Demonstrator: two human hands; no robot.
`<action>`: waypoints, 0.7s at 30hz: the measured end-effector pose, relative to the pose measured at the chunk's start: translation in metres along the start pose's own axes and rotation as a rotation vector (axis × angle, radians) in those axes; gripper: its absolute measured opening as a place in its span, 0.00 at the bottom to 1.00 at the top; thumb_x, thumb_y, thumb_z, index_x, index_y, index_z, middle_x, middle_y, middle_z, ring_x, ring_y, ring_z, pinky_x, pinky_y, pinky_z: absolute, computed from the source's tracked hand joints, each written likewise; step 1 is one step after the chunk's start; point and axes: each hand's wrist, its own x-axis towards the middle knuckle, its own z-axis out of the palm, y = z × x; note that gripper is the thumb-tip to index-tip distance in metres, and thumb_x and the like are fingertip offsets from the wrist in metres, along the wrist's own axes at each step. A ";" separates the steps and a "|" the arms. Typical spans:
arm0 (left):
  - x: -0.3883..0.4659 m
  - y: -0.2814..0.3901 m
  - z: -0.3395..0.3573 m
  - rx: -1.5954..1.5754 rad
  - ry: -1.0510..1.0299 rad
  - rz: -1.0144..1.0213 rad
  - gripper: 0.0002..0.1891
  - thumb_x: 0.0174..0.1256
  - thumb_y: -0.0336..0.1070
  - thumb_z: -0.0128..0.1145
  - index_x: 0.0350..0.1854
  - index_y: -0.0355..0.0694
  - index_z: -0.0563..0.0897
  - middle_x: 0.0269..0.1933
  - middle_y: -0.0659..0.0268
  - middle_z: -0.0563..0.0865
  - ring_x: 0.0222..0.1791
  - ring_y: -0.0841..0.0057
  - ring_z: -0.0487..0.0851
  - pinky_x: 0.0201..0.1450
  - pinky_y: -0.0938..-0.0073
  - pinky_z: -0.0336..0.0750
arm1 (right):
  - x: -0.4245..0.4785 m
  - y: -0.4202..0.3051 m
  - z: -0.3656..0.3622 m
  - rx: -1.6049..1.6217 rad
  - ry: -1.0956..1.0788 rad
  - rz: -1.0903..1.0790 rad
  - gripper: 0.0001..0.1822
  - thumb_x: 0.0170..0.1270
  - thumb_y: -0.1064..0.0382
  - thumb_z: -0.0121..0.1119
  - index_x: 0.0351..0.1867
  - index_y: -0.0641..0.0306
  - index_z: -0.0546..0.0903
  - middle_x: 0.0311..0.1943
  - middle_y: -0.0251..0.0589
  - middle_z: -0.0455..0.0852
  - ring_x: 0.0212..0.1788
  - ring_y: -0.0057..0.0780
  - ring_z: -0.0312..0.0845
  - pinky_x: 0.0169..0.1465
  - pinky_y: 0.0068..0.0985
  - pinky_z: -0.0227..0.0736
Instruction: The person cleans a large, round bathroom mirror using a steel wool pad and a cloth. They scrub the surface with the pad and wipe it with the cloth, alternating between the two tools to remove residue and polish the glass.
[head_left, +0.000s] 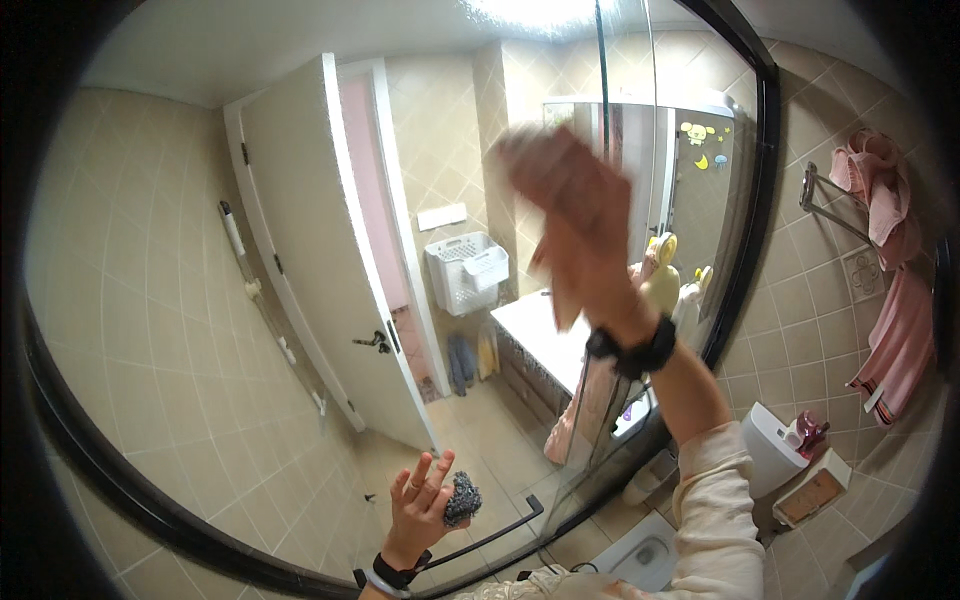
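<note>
My right hand (600, 277), blurred and raised in front of the glass shower panel, is closed on a pinkish-brown cloth (574, 180) that covers most of its fingers. A black band circles that wrist. Lower down, near the black door handle (487, 534), my left hand (424, 502) pinches a grey scouring pad (463, 499) between thumb and forefinger, its other fingers spread. The glass shows between black frame bars (763, 142). Whether the cloth touches the glass cannot be told.
Beyond the glass are an ajar white door (300, 225), a wall-hung white basket (454, 289) and a vanity counter (532, 330). On the right, pink towels (900, 330) hang near a metal rail (836, 199), above a toilet tank (772, 450); a squat toilet (637, 553) lies below.
</note>
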 end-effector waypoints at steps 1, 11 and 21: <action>-0.003 -0.002 0.002 0.013 0.025 0.013 0.27 0.72 0.66 0.43 0.26 0.47 0.77 0.68 0.64 0.77 0.77 0.67 0.60 0.78 0.61 0.41 | 0.020 0.011 -0.005 0.177 0.124 0.199 0.25 0.63 0.70 0.55 0.62 0.50 0.77 0.62 0.47 0.71 0.60 0.46 0.69 0.62 0.41 0.67; -0.003 -0.005 0.008 0.061 0.011 0.050 0.25 0.69 0.67 0.47 0.27 0.48 0.75 0.69 0.65 0.75 0.77 0.63 0.57 0.78 0.58 0.39 | 0.028 -0.023 0.010 -0.660 -0.180 -0.444 0.26 0.65 0.69 0.53 0.67 0.60 0.71 0.63 0.50 0.73 0.63 0.43 0.70 0.65 0.36 0.67; 0.014 0.000 0.013 0.003 0.077 0.070 0.27 0.74 0.64 0.38 0.26 0.48 0.75 0.65 0.69 0.79 0.75 0.68 0.62 0.77 0.61 0.44 | 0.200 0.113 -0.097 -1.062 0.547 -0.324 0.17 0.53 0.71 0.60 0.47 0.64 0.80 0.48 0.48 0.80 0.51 0.38 0.76 0.50 0.33 0.74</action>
